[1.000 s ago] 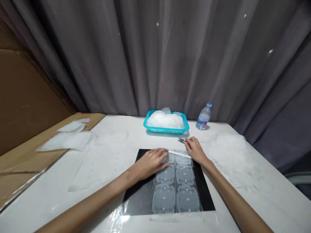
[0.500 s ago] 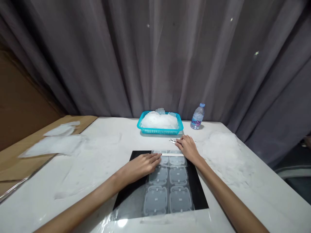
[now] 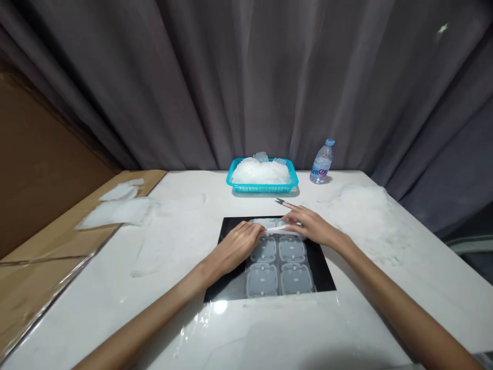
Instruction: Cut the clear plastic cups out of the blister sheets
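Note:
A narrow white strip [image 3: 276,228] runs between my hands across the far part of a black sheet [image 3: 325,267]. My left hand [image 3: 242,244] has its fingers drawn together on the strip's left end. My right hand [image 3: 311,225] pinches the right end between thumb and fingers. Under the strip, several translucent rounded-square pieces [image 3: 262,280] lie in two columns on the sheet; my hands hide part of the far ones. A small tool with two pointed dark tips [image 3: 285,203], like tweezers or snips, lies just beyond my right hand, its rear end hidden by the fingers.
A turquoise basket [image 3: 262,188] heaped with white fluffy material stands at the back, with a water bottle [image 3: 322,163] to its right. White fibrous material [image 3: 364,210] spreads on the right. White pads [image 3: 115,213] rest partly on cardboard [image 3: 50,277] at left.
My view has tilted down. My right hand has come off the pointed tool and moved nearer, onto the strip. The strip's right end now sits in its fingers.

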{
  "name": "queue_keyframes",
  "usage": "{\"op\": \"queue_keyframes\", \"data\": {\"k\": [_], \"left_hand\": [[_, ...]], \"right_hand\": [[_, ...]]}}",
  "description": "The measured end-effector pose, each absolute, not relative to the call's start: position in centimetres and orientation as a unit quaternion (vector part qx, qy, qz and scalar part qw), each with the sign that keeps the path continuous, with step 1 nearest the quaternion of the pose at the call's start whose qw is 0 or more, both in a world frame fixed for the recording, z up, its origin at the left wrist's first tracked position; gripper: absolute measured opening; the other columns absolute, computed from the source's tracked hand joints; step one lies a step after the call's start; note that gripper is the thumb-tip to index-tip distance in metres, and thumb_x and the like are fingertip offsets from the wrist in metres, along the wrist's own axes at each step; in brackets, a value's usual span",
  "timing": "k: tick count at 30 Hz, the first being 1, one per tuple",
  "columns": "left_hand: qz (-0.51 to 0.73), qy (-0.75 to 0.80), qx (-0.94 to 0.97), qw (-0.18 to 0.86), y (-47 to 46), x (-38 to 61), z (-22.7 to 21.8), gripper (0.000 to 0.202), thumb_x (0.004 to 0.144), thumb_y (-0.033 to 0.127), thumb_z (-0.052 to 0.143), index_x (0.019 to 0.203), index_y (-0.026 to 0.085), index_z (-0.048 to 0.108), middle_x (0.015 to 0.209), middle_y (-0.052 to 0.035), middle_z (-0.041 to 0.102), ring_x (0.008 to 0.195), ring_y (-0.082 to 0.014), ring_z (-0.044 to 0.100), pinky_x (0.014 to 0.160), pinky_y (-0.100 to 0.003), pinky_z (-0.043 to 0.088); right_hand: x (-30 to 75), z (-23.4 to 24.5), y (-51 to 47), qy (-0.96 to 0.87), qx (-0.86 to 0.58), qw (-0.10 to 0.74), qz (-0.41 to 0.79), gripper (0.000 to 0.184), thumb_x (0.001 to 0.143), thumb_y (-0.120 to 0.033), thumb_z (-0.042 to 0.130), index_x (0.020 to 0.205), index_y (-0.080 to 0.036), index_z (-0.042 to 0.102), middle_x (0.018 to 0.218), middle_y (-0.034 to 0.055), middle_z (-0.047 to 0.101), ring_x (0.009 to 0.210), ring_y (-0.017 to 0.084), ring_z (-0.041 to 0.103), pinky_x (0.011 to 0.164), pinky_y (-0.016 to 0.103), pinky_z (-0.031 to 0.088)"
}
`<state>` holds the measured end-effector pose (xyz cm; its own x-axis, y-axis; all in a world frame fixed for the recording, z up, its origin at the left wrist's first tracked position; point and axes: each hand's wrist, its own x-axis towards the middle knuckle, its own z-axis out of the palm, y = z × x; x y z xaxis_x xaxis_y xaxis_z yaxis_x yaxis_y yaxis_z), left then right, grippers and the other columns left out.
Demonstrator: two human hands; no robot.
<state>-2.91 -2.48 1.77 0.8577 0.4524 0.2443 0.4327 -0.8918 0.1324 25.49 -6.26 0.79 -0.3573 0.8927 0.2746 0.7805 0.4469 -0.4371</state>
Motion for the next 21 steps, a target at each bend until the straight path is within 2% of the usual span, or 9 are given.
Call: {"op": "queue_keyframes", "data": {"k": [3,7,9,12,15,17,19,21], "left_hand": [[0.16,0.253,0.949,0.097,-5.1,-3.7,1.9,0.029,0.113,0.028,0.031,0.106,0.019,0.057,0.101,-0.0079,0.067,0.097,-0.0252,0.066,0.092,-0.043,0.053],[0.18,0.274,0.926,0.186,-7.8,-4.7,1.9,0.029,0.112,0.028,0.031,0.104,0.021,0.058,0.099,-0.007,0.067,0.091,-0.0241,0.065,0.086,-0.039,0.053],[0.187,0.296,0.903,0.25,-8.4,-5.0,2.1,0.028,0.111,0.031,0.032,0.103,0.021,0.057,0.098,-0.0063,0.066,0.089,-0.0231,0.065,0.083,-0.037,0.052],[0.191,0.349,0.866,0.304,-8.2,-5.1,3.0,0.028,0.111,0.039,0.031,0.101,0.023,0.052,0.091,-0.0022,0.062,0.08,-0.0199,0.062,0.076,-0.034,0.049],[0.23,0.363,0.845,0.319,-6.9,-4.6,4.3,0.026,0.112,0.041,0.031,0.105,0.023,0.049,0.083,0.0021,0.055,0.07,-0.0162,0.054,0.069,-0.03,0.044],[0.29,0.352,0.825,0.333,-5.4,-3.9,5.1,0.026,0.111,0.043,0.036,0.103,0.022,0.049,0.08,0.0031,0.051,0.069,-0.0155,0.052,0.068,-0.029,0.043],[0.333,0.346,0.809,0.34,-3.8,-3.0,5.8,0.026,0.11,0.043,0.038,0.1,0.022,0.049,0.081,0.0029,0.048,0.072,-0.0155,0.051,0.071,-0.028,0.043],[0.36,0.34,0.796,0.348,-2.4,-2.0,6.3,0.027,0.109,0.043,0.039,0.098,0.022,0.049,0.082,0.0022,0.047,0.074,-0.0155,0.05,0.073,-0.028,0.044]], "right_hand": [[24.6,0.9,-8.9,-0.831,-0.5,0.223,0.1,0.02,0.105,-0.031,0.056,0.117,-0.024,0.071,0.104,0.0077,0.069,0.104,0.024,0.065,0.09,0.036,0.052],[22.2,0.8,-11.2,-0.851,-0.499,0.163,-0.012,0.027,0.108,-0.018,0.042,0.109,-0.02,0.069,0.107,0.0123,0.066,0.1,0.028,0.059,0.086,0.04,0.051],[21.3,0.6,-11.9,-0.846,-0.507,0.158,-0.042,0.029,0.109,-0.017,0.038,0.106,-0.019,0.066,0.106,0.0137,0.064,0.1,0.029,0.058,0.087,0.042,0.05],[21.0,0.8,-12.7,-0.815,-0.528,0.236,-0.021,0.029,0.111,-0.022,0.032,0.11,-0.018,0.061,0.111,0.0146,0.06,0.1,0.027,0.059,0.088,0.042,0.051],[21.9,1.2,-13.3,-0.748,-0.541,0.383,0.045,0.028,0.112,-0.027,0.028,0.112,-0.02,0.055,0.114,0.013,0.056,0.1,0.024,0.059,0.088,0.039,0.051],[22.8,1.5,-13.5,-0.698,-0.542,0.458,0.098,0.027,0.112,-0.034,0.029,0.112,-0.022,0.053,0.108,0.0094,0.055,0.097,0.023,0.058,0.088,0.037,0.05],[23.5,1.7,-13.5,-0.671,-0.54,0.481,0.166,0.03,0.11,-0.043,0.035,0.119,-0.022,0.053,0.104,0.0066,0.057,0.091,0.022,0.056,0.086,0.036,0.049],[23.8,1.7,-13.1,-0.662,-0.539,0.467,0.229,0.04,0.104,-0.053,0.049,0.13,-0.022,0.053,0.108,0.0058,0.059,0.085,0.02,0.053,0.082,0.034,0.048]]}}
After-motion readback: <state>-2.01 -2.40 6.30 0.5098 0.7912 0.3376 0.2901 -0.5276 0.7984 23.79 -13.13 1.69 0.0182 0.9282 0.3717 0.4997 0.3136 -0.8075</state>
